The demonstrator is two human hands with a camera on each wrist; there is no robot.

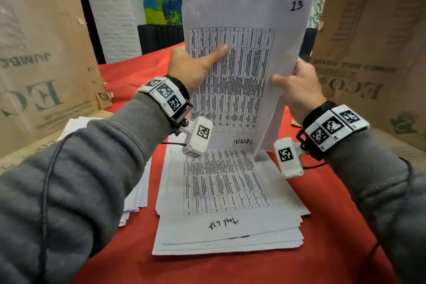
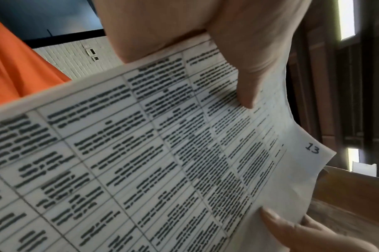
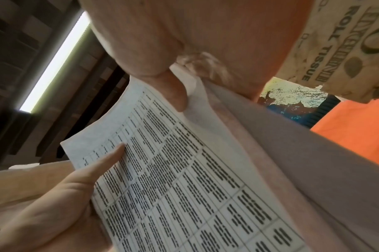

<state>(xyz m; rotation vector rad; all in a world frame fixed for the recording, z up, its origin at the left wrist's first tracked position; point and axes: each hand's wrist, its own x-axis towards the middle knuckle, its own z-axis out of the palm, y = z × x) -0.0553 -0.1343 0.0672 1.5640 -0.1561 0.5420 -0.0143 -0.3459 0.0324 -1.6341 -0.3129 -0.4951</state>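
Both your left hand (image 1: 191, 69) and right hand (image 1: 297, 90) pinched sheaf 13 (image 1: 249, 57) above the paper stack (image 1: 230, 226), seemingly mid-sort; a square set-down looked due.

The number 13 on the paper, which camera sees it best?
The head view. There the handwritten 13 sits big and dark in the top right corner of the held sheet. The left wrist view shows it small and tilted. The right wrist view shows only the printed grid, no 13.
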